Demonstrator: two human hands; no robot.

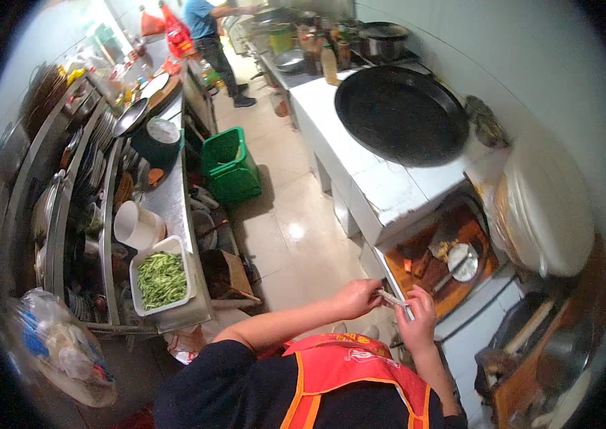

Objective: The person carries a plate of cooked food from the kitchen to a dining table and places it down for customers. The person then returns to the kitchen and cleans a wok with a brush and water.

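Note:
In front of my red apron, my left hand [359, 298] and my right hand [417, 313] hold a small, thin, pale item [390, 298] between them, one end in each hand's fingers; what it is cannot be told. Just beyond my right hand lies a round wooden cutting board [445, 299] bearing a white round dish [463, 262], a long flat utensil across it, a small orange piece [408, 265] and some crumbly yellowish food [445, 249].
Left, a white tub of shredded green vegetable [162, 281] stands on a metal counter by crowded shelves. A green bin [231, 166] is on the tiled floor. A large black pan [402, 115] rests on the white tiled counter. Another person [214, 48] stands at the far end.

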